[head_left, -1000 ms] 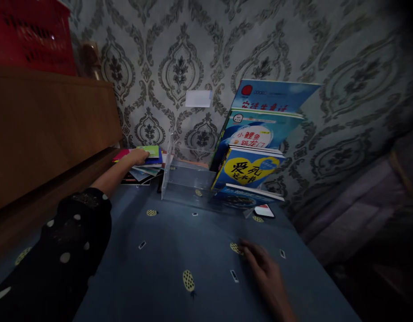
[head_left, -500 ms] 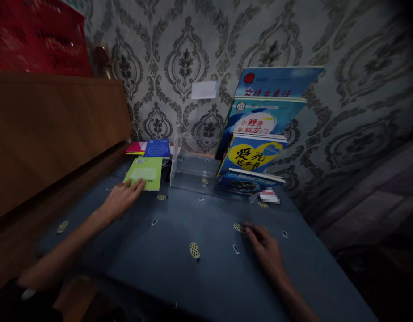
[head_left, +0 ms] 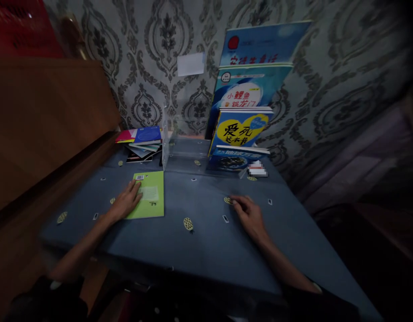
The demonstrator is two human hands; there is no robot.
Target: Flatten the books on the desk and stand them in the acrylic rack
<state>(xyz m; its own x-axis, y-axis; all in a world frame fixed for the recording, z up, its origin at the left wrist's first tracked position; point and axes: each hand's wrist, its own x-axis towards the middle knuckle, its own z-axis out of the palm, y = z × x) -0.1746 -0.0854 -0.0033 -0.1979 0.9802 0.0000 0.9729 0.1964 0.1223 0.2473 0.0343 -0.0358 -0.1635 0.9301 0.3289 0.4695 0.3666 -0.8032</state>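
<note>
My left hand (head_left: 126, 201) lies over the left side of a light green book (head_left: 156, 203), fingers stretched out on its cover. The book rests flat on the table; a barcode and a pale label show on it. To the right, my right hand (head_left: 249, 216) rests on the tablecloth with loosely bent fingers and nothing visible in it. Beyond the hands stands a clear acrylic book rack (head_left: 165, 150). Its right part holds several upright books, among them a blue book with a yellow heart (head_left: 238, 129) and a dark blue book (head_left: 230, 162) at the front.
A blue-grey tablecloth (head_left: 206, 241) with pineapple prints covers the table. Several books, a blue book (head_left: 148, 135) on top, are piled left of the rack. A wooden cabinet (head_left: 48, 103) with a red basket (head_left: 23, 31) stands at left. Patterned wallpaper (head_left: 136, 53) covers the wall behind.
My left hand has drawn the green book off the pile, towards me and onto the bare tablecloth. My right hand stays at about the same spot on the table while the view has shifted.
</note>
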